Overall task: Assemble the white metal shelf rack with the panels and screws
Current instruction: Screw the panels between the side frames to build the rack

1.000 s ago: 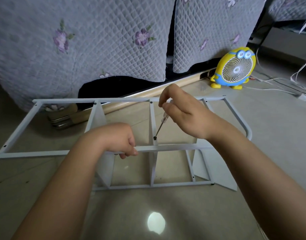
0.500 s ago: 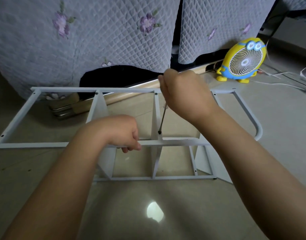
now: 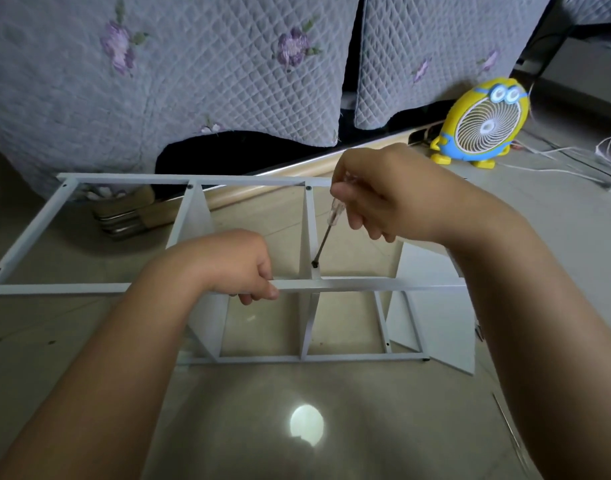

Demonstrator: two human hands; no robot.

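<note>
White-painted metal, square in section, smooth and matte. Standing on one long side on the glossy beige floor [image 3: 331, 427] as a ladder-shaped shelf rack [image 3: 359, 284], with thin flat dividers running crosswise between the long rails.

Holding the near upper rail with the left hand [image 3: 235, 265], grip clamped around the tube, fingers curling underneath, just left of the centre divider.

Pinching a slim screwdriver [image 3: 326, 233] with the right hand [image 3: 383, 199], grip closed on the clear plastic handle, thin dark shaft tilting down and to the left.

Meeting a small black screw [image 3: 314, 263] with the tip, at the joint where the centre divider is touching the near rail. Showing matching dark screw heads along the far rail.

Sloping away at the right end of the frame: a wide flat panel [image 3: 446, 330], lower corner touching the floor.

Hanging behind the rack: a grey quilted cover [image 3: 193, 81], diamond-stitched, with purple embroidered flowers.

Standing well apart at the far right: a rounded yellow-and-blue fan [image 3: 484, 123] with a white spiral grille, white cables [image 3: 556, 171] trailing beside it.
</note>
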